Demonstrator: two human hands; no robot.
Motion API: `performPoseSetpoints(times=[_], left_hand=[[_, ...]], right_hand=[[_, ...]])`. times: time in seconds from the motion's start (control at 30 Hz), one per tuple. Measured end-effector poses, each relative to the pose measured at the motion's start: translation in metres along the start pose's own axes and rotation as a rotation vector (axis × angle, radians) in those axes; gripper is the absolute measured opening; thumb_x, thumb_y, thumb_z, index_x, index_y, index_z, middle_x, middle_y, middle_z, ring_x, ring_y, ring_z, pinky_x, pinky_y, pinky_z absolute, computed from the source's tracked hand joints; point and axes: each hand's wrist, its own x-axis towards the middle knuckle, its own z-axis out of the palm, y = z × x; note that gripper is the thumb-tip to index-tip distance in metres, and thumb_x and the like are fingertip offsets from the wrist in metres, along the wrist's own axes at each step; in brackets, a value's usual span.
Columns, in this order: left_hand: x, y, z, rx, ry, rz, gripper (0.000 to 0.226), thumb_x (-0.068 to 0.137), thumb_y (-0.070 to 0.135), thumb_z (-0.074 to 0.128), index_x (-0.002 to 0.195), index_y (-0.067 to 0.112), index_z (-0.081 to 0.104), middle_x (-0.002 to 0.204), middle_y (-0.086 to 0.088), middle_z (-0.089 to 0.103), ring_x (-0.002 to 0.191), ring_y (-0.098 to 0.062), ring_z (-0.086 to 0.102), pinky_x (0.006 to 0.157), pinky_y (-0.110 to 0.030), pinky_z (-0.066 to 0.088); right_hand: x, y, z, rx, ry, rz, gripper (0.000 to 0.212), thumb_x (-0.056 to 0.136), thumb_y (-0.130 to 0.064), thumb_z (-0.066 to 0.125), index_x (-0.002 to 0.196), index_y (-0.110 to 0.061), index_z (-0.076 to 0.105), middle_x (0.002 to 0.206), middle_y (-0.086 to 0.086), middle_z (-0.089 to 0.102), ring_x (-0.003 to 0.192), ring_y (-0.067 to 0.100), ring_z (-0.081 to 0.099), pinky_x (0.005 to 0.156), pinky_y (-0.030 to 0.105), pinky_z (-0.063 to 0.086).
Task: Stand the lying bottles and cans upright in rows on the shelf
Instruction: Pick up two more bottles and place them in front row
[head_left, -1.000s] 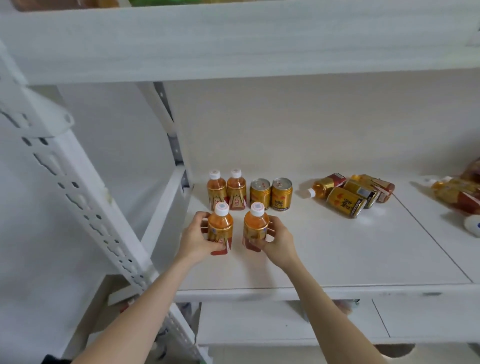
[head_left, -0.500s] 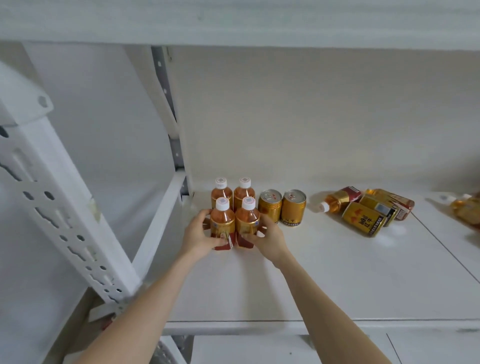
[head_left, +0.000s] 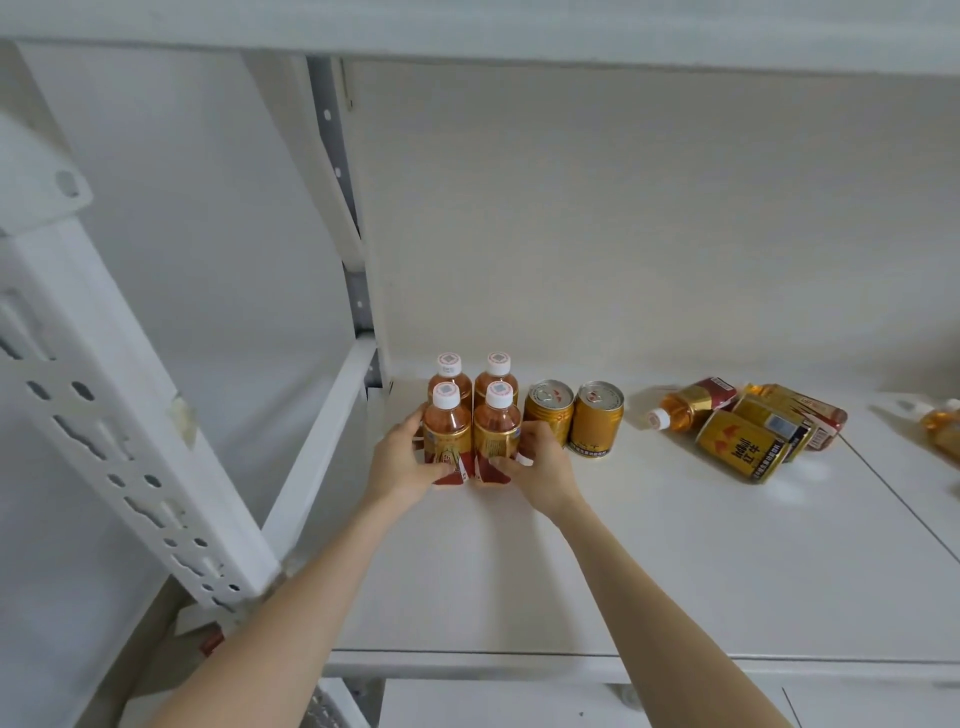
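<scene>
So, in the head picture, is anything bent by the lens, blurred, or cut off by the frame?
Head view: the wide lens bows the perforated upright and the shelf edge; light is soft and even, with faint shadows beside the lying cans; both hands and the front bottles look sharp; a lying bottle is cut off at right.

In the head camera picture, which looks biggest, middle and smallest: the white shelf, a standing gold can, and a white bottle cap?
1. The white shelf, by far the biggest.
2. The standing gold can.
3. The white bottle cap, the smallest.

The can and cap stand at a similar distance from the camera, so this order is safe.
</scene>
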Motion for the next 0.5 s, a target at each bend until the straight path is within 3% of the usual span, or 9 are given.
performPoseSetpoints(times=[0.17, 0.23, 0.33, 0.5], left_hand=[[-0.019, 0.011, -0.006, 0.389, -0.003, 0.096, 0.080, 0.079, 0.039, 0.071, 0.144, 0.016, 0.031, 0.134, -0.012, 0.050, 0.120, -0.034, 0.050, 0.091, -0.045, 0.049], [-0.031, 0.013, -0.010, 0.539, 0.005, 0.147, 0.086, 0.082, 0.046, 0.065, 0.149, 0.013, 0.022, 0.146, -0.013, 0.039, 0.131, -0.034, 0.039, 0.100, -0.047, 0.042], [-0.050, 0.016, -0.013, 0.737, -0.011, 0.248, 0.085, 0.088, 0.054, 0.051, 0.152, 0.014, 0.012, 0.158, -0.012, 0.021, 0.144, -0.033, 0.020, 0.114, -0.050, 0.026], [-0.075, 0.031, -0.007, 0.792, -0.072, 0.366, 0.075, 0.091, 0.056, 0.044, 0.152, 0.026, 0.013, 0.162, -0.008, 0.003, 0.148, -0.030, 0.004, 0.115, -0.060, 0.013]], right_hand=[[-0.025, -0.009, -0.013, -0.383, -0.014, -0.147, 0.060, 0.084, -0.033, 0.066, 0.135, -0.018, 0.038, 0.133, 0.004, 0.056, 0.119, 0.028, 0.053, 0.087, 0.040, 0.049], [-0.040, -0.009, -0.021, -0.571, 0.020, -0.213, 0.064, 0.087, -0.040, 0.061, 0.141, -0.020, 0.032, 0.142, 0.002, 0.047, 0.126, 0.028, 0.046, 0.091, 0.043, 0.047], [-0.063, -0.006, -0.038, -0.814, 0.045, -0.228, 0.069, 0.090, -0.049, 0.050, 0.148, -0.022, 0.022, 0.156, 0.003, 0.027, 0.143, 0.026, 0.025, 0.108, 0.044, 0.032], [-0.097, 0.002, -0.069, -1.007, 0.068, -0.201, 0.071, 0.091, -0.059, 0.037, 0.149, -0.026, 0.013, 0.161, 0.006, 0.011, 0.148, 0.028, 0.008, 0.117, 0.050, 0.014]])
